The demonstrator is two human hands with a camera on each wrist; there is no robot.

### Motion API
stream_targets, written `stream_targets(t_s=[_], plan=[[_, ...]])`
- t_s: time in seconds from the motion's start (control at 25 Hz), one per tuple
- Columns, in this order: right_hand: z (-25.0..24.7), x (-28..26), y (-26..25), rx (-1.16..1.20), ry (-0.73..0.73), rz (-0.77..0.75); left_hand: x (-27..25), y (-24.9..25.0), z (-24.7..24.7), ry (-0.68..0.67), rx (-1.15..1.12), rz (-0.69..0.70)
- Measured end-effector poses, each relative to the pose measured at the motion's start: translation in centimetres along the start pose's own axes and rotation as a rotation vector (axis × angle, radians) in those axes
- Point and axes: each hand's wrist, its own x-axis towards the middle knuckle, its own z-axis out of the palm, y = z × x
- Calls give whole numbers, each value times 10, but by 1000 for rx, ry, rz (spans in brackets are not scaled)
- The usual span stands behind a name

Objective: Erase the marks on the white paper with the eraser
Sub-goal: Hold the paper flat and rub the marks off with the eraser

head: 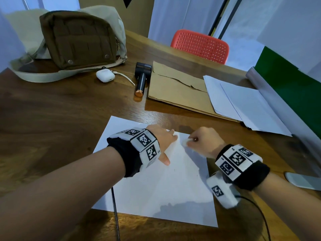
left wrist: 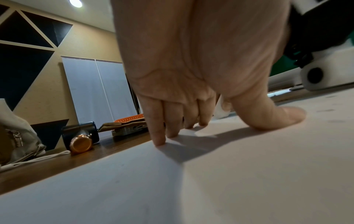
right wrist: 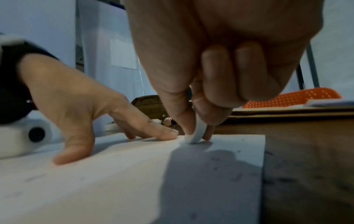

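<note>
A white sheet of paper (head: 161, 185) lies on the wooden table in front of me. My left hand (head: 162, 140) rests on its far part, fingers (left wrist: 159, 136) straight and thumb spread, pressing the sheet down. My right hand (head: 199, 140) pinches a small white eraser (head: 185, 142) between thumb and fingers near the sheet's far right corner. In the right wrist view the eraser (right wrist: 198, 134) touches the paper (right wrist: 114, 189) with its lower edge, just right of the left hand's fingers (right wrist: 153, 130). Faint grey specks and marks dot the paper by the eraser.
A brown bag (head: 78, 39) stands at the back left, with a white earbud case (head: 105, 76) and a black copper-tipped tool (head: 141, 80) beside it. A brown envelope (head: 177, 89), a stack of white sheets (head: 243, 103) and a red chair (head: 199, 46) are at the back right.
</note>
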Motion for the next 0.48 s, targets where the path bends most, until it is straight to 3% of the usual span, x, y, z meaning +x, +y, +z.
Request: stream_targets(t_s=[0.08,0.28,0.48], plan=[[0,3,2,17,47,46,0,0,0,-1,12,-2],[14,-25,-23,-85,-81,-149,2,1,-1,-18,21,1],[-1,4,1,-5,61,63,1,1,-1,-19,21,-8]])
